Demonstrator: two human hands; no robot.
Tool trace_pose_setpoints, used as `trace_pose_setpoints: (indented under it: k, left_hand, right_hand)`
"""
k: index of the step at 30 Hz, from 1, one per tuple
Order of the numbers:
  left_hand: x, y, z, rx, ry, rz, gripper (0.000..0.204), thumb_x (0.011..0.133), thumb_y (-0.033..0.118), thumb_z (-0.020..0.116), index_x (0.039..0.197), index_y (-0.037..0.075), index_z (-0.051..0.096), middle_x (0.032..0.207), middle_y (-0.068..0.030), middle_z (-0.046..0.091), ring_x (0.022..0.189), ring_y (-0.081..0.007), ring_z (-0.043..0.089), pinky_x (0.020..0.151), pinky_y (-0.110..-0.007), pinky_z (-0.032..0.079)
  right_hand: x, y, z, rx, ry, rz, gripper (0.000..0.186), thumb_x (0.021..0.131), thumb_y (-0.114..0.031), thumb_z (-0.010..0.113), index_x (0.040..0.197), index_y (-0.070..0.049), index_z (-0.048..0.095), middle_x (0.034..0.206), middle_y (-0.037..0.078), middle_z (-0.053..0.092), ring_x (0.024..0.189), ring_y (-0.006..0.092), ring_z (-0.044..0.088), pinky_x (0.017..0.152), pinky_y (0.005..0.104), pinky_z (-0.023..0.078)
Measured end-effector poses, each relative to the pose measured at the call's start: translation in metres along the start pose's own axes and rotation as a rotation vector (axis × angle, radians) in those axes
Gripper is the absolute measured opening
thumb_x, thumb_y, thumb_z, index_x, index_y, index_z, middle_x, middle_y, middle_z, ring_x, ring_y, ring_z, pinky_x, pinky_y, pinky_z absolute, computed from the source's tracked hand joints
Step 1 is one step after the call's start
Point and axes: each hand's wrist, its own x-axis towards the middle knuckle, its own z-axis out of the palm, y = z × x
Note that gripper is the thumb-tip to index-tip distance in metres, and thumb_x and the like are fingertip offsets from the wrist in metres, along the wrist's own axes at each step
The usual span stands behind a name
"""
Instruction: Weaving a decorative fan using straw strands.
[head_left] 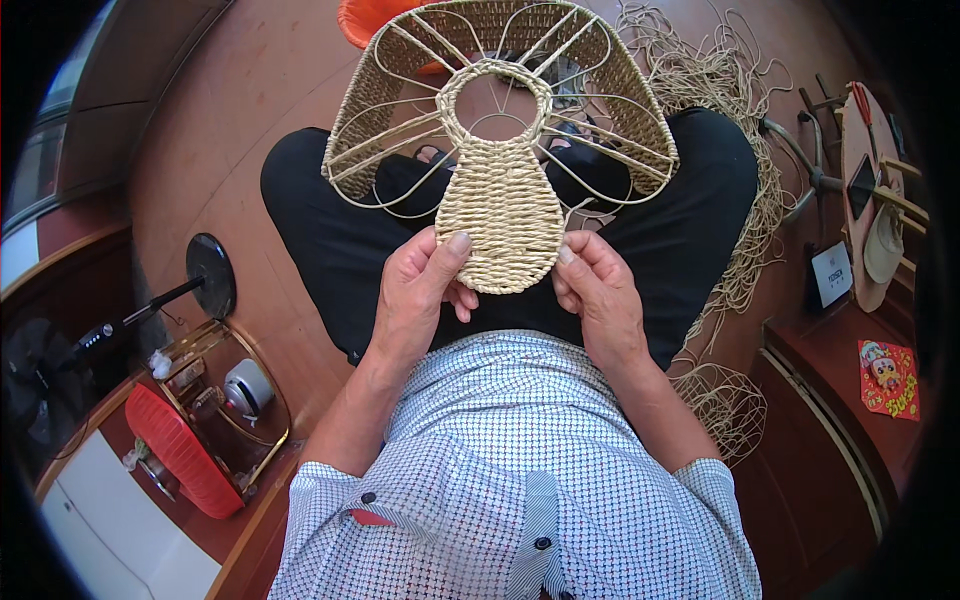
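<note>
Across my lap lies a straw-coloured woven basket [632, 95] on a wire frame. A braided ring [447, 102] sits at its middle, with bare wire loops and cord-wrapped spokes fanning out from it. One petal-shaped woven panel [500, 215], filled with tight cord rows, reaches from the ring toward my body. My left hand [412, 295] pinches its left edge, thumb on top and fingers underneath. The right edge is held by my right hand [607, 295], thumb and fingers closed on it. Near the right thumb a thin loose cord end [577, 208] sticks out.
Loose cord [690, 75] is heaped on the floor at the far right and trails down beside my right leg. An orange basin [365, 20] stands behind the basket. A black fan base [211, 275] is at left; a stool [825, 183] holding a hat is at right.
</note>
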Motion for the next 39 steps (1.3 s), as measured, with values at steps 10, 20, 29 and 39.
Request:
trace_pose_setpoints:
  k: [10,20,29,39]
  left_hand:
    - [0.000,0.000,0.000,0.017,-0.023,0.007,0.039,0.113,0.037,0.058,0.121,-0.001,0.065,0.093,-0.0058,0.074,0.063,-0.0062,0.065,0.050,-0.020,0.053]
    - [0.002,-0.003,-0.003,0.034,-0.040,0.021,0.039,0.113,0.036,0.057,0.121,0.000,0.065,0.092,-0.0055,0.074,0.063,-0.0063,0.066,0.051,-0.019,0.053]
    - [0.004,-0.006,-0.005,0.050,-0.048,0.039,0.038,0.113,0.037,0.057,0.120,0.001,0.066,0.092,-0.0048,0.074,0.065,-0.0064,0.066,0.053,-0.020,0.053]
    - [-0.004,-0.003,0.001,0.499,0.291,0.268,0.032,0.100,0.025,0.080,0.115,0.001,0.066,0.092,-0.0015,0.069,0.069,-0.0051,0.058,0.059,-0.020,0.047]
  right_hand:
    - [-0.008,-0.001,0.023,0.132,0.216,0.033,0.023,0.106,-0.020,0.072,0.122,-0.005,0.066,0.106,0.000,0.068,0.085,0.0035,0.059,0.062,0.0175,0.048]
    - [-0.015,-0.013,0.024,0.258,0.170,0.141,0.031,0.108,-0.020,0.067,0.131,0.001,0.064,0.116,0.007,0.074,0.104,0.0120,0.070,0.083,0.0272,0.060]
    - [-0.020,-0.019,0.028,0.344,0.218,0.220,0.030,0.104,-0.016,0.072,0.129,0.000,0.065,0.118,0.008,0.074,0.110,0.0153,0.070,0.097,0.0319,0.058]
    - [-0.015,-0.011,0.030,0.282,0.236,0.124,0.023,0.101,-0.013,0.075,0.119,-0.003,0.065,0.112,0.008,0.074,0.099,0.0140,0.072,0.094,0.0312,0.059]
